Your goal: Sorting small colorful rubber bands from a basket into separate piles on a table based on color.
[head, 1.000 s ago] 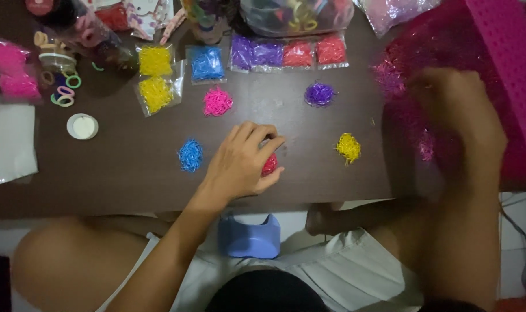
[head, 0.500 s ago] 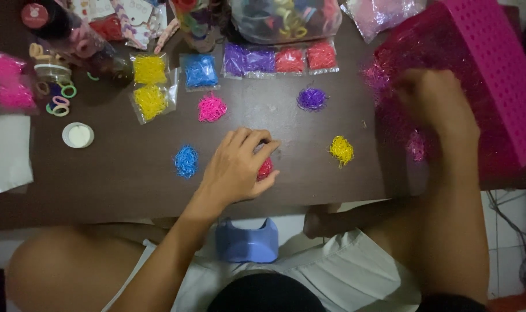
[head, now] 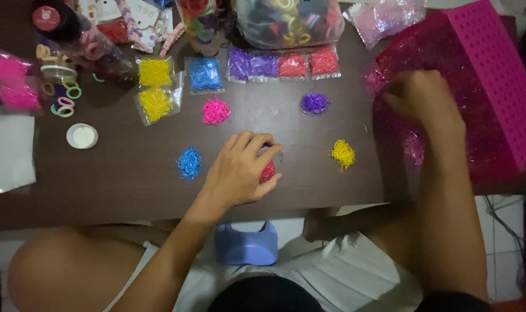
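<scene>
From the head camera, the left hand (head: 240, 170) is cupped with fingers curled around a small red pile of tiny bands (head: 268, 171) near the front edge of the dark table (head: 130, 190). The right hand (head: 422, 101) is clenched into a glittery pink bag (head: 442, 63) beside a pink perforated basket (head: 494, 69). Blue (head: 189, 163) and yellow (head: 342, 154) piles flank the red one.

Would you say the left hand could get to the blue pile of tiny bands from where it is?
Probably yes: the left hand rests on the red pile, and only bare table lies between it and the blue pile.
</scene>
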